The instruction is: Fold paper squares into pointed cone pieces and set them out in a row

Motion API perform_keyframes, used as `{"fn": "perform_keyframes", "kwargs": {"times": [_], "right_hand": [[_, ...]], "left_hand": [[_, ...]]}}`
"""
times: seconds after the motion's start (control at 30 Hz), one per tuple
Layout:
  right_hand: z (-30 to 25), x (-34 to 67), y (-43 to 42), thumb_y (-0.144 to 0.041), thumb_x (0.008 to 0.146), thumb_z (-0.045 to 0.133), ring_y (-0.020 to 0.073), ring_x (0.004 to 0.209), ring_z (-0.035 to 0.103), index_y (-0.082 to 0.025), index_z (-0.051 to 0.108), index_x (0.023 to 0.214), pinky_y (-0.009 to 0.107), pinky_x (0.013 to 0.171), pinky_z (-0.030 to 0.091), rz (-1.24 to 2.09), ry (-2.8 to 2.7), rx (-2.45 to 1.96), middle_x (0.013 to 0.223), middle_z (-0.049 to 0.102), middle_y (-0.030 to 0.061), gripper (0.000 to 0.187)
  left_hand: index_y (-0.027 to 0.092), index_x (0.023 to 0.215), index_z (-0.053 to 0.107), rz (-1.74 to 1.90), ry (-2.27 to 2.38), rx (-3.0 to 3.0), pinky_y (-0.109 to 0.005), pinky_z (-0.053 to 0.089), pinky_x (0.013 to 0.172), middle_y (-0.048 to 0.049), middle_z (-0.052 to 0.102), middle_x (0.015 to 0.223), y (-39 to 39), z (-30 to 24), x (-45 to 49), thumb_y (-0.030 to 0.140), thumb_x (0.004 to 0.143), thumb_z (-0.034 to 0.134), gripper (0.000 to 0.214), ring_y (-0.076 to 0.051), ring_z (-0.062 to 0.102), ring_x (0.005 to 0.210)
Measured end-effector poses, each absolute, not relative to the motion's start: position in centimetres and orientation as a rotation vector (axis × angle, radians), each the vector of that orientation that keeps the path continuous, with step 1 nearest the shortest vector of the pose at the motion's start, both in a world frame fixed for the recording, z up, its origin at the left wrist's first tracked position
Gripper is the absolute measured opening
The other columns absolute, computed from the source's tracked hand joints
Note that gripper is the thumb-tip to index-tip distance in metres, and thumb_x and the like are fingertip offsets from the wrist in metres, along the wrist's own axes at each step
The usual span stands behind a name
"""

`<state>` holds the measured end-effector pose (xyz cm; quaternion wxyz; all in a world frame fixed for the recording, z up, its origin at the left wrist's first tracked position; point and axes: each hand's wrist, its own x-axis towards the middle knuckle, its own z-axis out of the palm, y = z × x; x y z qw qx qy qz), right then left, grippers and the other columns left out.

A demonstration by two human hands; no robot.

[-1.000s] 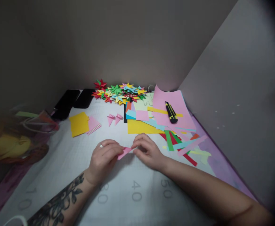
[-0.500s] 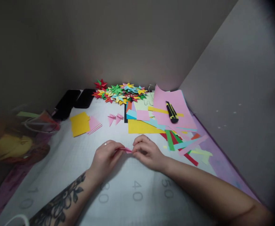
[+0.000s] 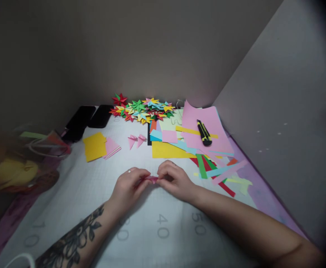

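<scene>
Between my two hands is a small folded piece of pink paper [image 3: 153, 179]. My left hand [image 3: 131, 184] pinches its left end between thumb and fingers. At the other end, the fingertips of my right hand [image 3: 175, 181] close on the same paper, and most of it is hidden by fingers. Beyond the hands lie two folded pink paper pieces [image 3: 137, 141], side by side. Yellow paper squares [image 3: 95, 147] and a small stack of pink paper [image 3: 112, 148] rest to the left of them.
Many-coloured folded paper stars [image 3: 142, 109] are heaped at the back. A black and yellow utility knife [image 3: 204, 133] lies on pink sheets [image 3: 221, 130] at the right, near loose paper strips [image 3: 219, 172]. Two dark phone-like slabs [image 3: 101, 116] sit at the back left.
My left hand has shifted slightly right, closer to my right hand. The pink paper has turned a little between the fingers. Other things on the table stay put.
</scene>
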<state>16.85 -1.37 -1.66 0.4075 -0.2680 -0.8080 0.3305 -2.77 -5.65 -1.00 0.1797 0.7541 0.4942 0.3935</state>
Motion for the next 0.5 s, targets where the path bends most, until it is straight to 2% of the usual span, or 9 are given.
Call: {"fn": "perform_keyframes", "kwargs": {"times": [0.23, 0.33, 0.5], "right_hand": [[-1.62, 16.86, -1.4, -0.02, 0.084, 0.061, 0.0176, 0.084, 0.058, -0.023, 0.063, 0.084, 0.032, 0.072, 0.05, 0.772, -2.076, -0.674, 0.086, 0.06, 0.0052, 0.003], [-1.65, 16.82, -1.37, -0.021, 0.084, 0.061, 0.0186, 0.087, 0.059, -0.022, 0.065, 0.09, 0.033, 0.075, 0.05, 0.736, -2.085, -0.663, 0.091, 0.061, 0.0071, 0.007], [-1.87, 16.74, -1.21, -0.018, 0.084, 0.061, 0.0173, 0.08, 0.059, -0.022, 0.062, 0.089, 0.034, 0.076, 0.048, 0.776, -2.064, -0.643, 0.081, 0.067, 0.0036, 0.006]], "left_hand": [[0.02, 0.092, 0.059, 1.055, 1.454, 1.697, -0.023, 0.051, 0.063, -0.0005, 0.069, 0.082, -5.6, -1.13, -2.44, 0.03, 0.08, 0.064, 0.016, -0.013, 0.065, 0.07], [0.02, 0.091, 0.059, 1.055, 1.473, 1.569, -0.023, 0.05, 0.063, 0.0005, 0.068, 0.08, -5.47, -0.79, -2.35, 0.031, 0.078, 0.066, 0.018, -0.013, 0.064, 0.069], [0.019, 0.089, 0.059, 1.039, 1.454, 1.496, -0.023, 0.049, 0.062, 0.0006, 0.068, 0.079, -5.28, -0.52, -2.18, 0.03, 0.076, 0.068, 0.019, -0.013, 0.063, 0.069]]}}
